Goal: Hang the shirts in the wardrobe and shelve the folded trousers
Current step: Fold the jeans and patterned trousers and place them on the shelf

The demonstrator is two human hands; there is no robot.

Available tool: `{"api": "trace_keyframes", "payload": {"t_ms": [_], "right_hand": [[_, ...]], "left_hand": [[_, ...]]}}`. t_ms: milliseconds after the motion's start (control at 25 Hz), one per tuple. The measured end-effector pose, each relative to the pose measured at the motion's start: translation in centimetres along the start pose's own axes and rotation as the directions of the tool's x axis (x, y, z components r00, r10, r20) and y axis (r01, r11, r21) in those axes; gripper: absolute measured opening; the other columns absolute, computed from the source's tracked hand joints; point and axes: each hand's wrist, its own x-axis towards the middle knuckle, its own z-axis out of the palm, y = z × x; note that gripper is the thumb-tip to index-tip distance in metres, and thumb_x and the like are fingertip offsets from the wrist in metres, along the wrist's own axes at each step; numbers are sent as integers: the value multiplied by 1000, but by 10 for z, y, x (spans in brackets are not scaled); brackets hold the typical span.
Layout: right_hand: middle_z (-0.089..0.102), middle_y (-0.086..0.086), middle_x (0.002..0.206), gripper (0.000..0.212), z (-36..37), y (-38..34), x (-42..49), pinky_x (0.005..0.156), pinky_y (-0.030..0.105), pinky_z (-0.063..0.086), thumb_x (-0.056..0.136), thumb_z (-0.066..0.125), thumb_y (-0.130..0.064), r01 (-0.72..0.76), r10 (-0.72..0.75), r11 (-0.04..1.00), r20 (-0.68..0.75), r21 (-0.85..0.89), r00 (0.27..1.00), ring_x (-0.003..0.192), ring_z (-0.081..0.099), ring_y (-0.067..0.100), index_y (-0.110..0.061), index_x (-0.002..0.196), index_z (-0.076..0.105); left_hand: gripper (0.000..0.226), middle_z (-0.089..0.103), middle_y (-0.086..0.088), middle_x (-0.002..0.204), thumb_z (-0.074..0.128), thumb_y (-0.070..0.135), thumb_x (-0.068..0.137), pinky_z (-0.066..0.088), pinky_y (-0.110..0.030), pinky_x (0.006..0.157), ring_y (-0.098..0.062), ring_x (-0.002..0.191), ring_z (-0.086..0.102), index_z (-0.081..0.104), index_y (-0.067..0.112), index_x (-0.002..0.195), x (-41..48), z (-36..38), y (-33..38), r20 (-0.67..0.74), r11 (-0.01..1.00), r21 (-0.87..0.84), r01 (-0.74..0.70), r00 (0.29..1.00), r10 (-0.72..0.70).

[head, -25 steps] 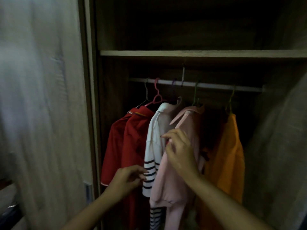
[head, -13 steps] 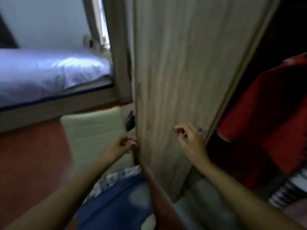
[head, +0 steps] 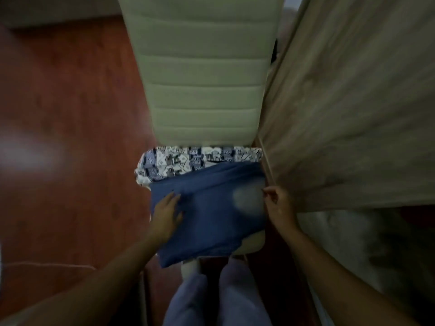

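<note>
On a pale chair (head: 202, 67), folded blue trousers (head: 211, 208), reddish floor (head: 70, 102), wardrobe door (head: 353, 102) beside

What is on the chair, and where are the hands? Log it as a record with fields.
chair: pale, ribbed back, beside the door
trousers: blue, folded, on the seat
patterned cloth: under the trousers, showing at their far edge
left hand: flat on the trousers' left part
right hand: at the trousers' right edge; grip unclear
floor: red-brown
</note>
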Motion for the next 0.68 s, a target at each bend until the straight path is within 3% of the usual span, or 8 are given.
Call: {"api": "trace_keyframes", "payload": {"t_ms": [120, 240, 360, 440, 520, 640, 680], "right_hand": [[62, 17, 116, 25, 25, 62, 16, 81, 27, 42, 91, 50, -3, -228, 222, 973, 110, 43, 969, 106, 57, 27, -2, 115, 59], [56, 10, 119, 33, 45, 103, 31, 84, 19, 37, 96, 44, -9, -318, 301, 946, 190, 69, 935, 113, 52, 25, 0, 127, 51], [49, -2, 126, 43, 58, 131, 41, 103, 32, 39, 98, 41, -34, -461, 403, 873, 293, 163, 867, 117, 48, 20, -16, 136, 44], [48, -5, 131, 49, 70, 160, 50, 108, 41, 37, 97, 35, -46, -536, 405, 808, 431, 243, 807, 123, 47, 22, -23, 140, 39], [56, -4, 126, 45, 75, 171, 63, 98, 36, 46, 98, 33, -43, -611, 390, 694, 515, 381, 763, 119, 52, 21, -22, 135, 46], [74, -8, 91, 26, 77, 184, 78, 68, 20, 55, 93, 44, -22, -618, 426, 681, 474, 393, 771, 87, 68, 9, -17, 96, 69], [72, -9, 97, 21, 74, 185, 80, 74, 16, 50, 92, 47, -17, -609, 439, 671, 435, 422, 786, 90, 65, 2, -21, 94, 67]], "left_hand": [[57, 39, -33, 142, 50, 33, 87, 43, -67, 92, -57, 123, 43, 50, -1, 132, 20, 78, -18, 122, 995, 77, -62, 991, 52], [69, 3, -13, 160, 34, 54, 91, 27, -61, 110, -42, 145, 7, 21, 19, 150, 36, 126, 0, 166, 980, 165, -110, 983, 82], [80, -23, 1, 158, 45, 54, 90, 11, -63, 112, -31, 146, -17, -2, 31, 151, 41, 157, 18, 200, 982, 187, -6, 979, -32], [90, -31, 3, 155, 52, 53, 87, 5, -65, 112, -30, 144, -24, -9, 33, 149, 42, 172, 23, 189, 972, 236, 23, 980, -69], [93, -32, 3, 154, 54, 53, 86, 3, -65, 112, -30, 143, -25, -10, 33, 149, 41, 176, 23, 171, 966, 255, 46, 981, -92], [93, -31, 3, 154, 57, 51, 85, 2, -65, 112, -29, 143, -26, -8, 32, 150, 44, 179, 22, 154, 969, 241, 54, 984, -93], [93, -31, 3, 154, 57, 50, 85, 1, -64, 112, -28, 142, -26, -7, 33, 150, 44, 178, 24, 154, 971, 233, 57, 983, -95]]}}
